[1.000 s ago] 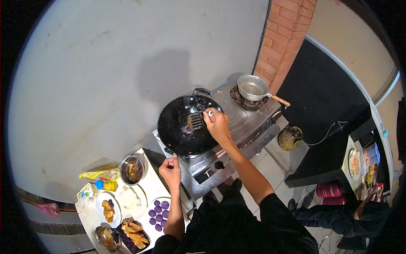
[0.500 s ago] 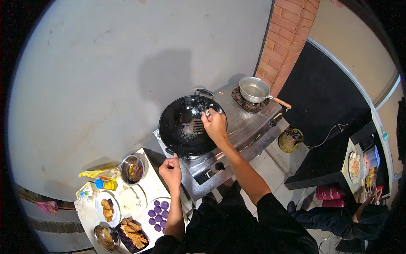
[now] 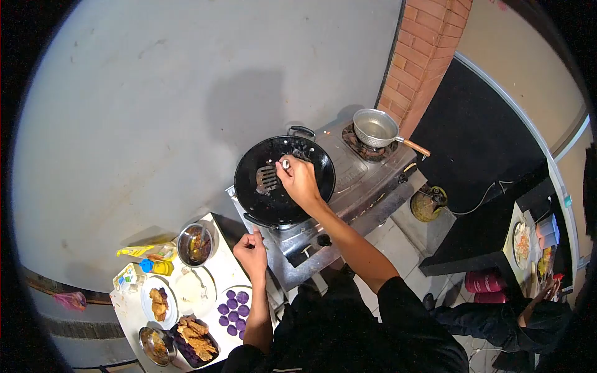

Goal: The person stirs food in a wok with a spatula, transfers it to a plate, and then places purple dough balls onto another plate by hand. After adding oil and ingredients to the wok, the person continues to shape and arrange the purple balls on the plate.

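Note:
My right hand (image 3: 297,178) is closed around the handle of a slotted metal spatula (image 3: 267,179). The spatula's blade is against the inside of a black two-handled wok (image 3: 249,198) on the left burner, where a little pale residue shows. Just below the wok's near handle (image 3: 260,222), my left hand (image 3: 250,253) is curled with the thumb up, apart from the handle. Whether anything lies inside those fingers is hidden.
A saucepan (image 3: 375,128) sits on the stove's right burner. On the white side table are purple balls (image 3: 232,304), a plate of fried food (image 3: 160,304), a steel pot (image 3: 194,245) and a yellow bottle (image 3: 160,267). Another person's hand (image 3: 547,290) is at the far-right counter.
My right hand and the spatula have moved left and slightly up across the wok. The left hand stays nearly where it was.

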### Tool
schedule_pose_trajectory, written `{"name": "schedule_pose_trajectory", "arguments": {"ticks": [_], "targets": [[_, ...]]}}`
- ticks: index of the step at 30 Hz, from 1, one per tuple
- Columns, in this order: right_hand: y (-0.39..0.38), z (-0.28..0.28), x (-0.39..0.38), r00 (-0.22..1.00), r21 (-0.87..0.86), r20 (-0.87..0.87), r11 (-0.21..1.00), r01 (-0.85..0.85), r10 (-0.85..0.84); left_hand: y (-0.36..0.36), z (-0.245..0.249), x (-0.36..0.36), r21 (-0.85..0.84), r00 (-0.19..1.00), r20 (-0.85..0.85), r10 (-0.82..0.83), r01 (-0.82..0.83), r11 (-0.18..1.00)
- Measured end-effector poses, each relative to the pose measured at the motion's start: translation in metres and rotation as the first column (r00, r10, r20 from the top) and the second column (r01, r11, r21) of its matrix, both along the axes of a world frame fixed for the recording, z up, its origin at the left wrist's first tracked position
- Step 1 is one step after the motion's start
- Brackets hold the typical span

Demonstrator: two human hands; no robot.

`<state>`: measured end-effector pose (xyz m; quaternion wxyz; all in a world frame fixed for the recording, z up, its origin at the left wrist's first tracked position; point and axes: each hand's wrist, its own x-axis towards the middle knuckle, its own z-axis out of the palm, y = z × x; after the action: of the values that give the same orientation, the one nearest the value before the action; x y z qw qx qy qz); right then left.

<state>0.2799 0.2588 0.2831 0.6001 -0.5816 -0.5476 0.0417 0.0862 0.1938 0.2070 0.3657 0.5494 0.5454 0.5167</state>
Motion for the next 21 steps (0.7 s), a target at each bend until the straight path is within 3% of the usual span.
{"name": "schedule_pose_trajectory", "arguments": {"ticks": [4, 7, 8, 9, 11, 14, 17, 18, 21], "targets": [[-0.011, 0.009, 0.015, 0.992, -0.054, -0.128, 0.999, 0.004, -0.011, -0.014, -0.009, -0.007, -0.061, 0.997, -0.059, -0.058, 0.055, 0.997], [-0.016, 0.012, 0.028, 0.989, -0.042, -0.139, 0.998, 0.042, -0.048, -0.030, -0.030, -0.005, -0.046, 0.970, -0.036, -0.239, 0.238, 0.970], [-0.016, 0.008, 0.029, 0.991, -0.035, -0.120, 0.998, 0.051, -0.055, -0.037, -0.035, -0.003, -0.119, 0.932, -0.053, -0.360, 0.352, 0.928], [-0.014, 0.002, 0.031, 0.993, -0.028, -0.102, 0.998, 0.061, -0.064, -0.046, -0.027, 0.004, -0.193, 0.877, -0.060, -0.476, 0.458, 0.868], [-0.012, -0.011, 0.032, 0.991, -0.024, -0.124, 0.998, 0.055, -0.057, -0.055, -0.032, 0.016, -0.465, 0.696, 0.077, -0.714, 0.658, 0.592], [-0.007, -0.022, 0.019, 0.978, -0.083, -0.208, 0.996, 0.013, -0.030, -0.069, -0.062, 0.044, -0.591, 0.524, 0.092, -0.846, 0.713, 0.377], [-0.005, -0.027, 0.013, 0.993, -0.068, -0.090, 0.995, 0.074, -0.080, -0.080, -0.088, 0.068, -0.679, 0.565, 0.104, -0.818, 0.642, 0.357], [-0.008, -0.024, 0.013, 0.991, -0.078, -0.102, 0.994, 0.076, -0.084, -0.081, -0.137, 0.074, -0.661, 0.552, 0.003, -0.834, 0.627, 0.412], [-0.007, -0.028, 0.027, 0.992, -0.032, -0.038, 0.993, 0.116, -0.117, -0.085, -0.160, 0.089, -0.607, 0.521, -0.286, -0.804, 0.551, 0.573]]}}
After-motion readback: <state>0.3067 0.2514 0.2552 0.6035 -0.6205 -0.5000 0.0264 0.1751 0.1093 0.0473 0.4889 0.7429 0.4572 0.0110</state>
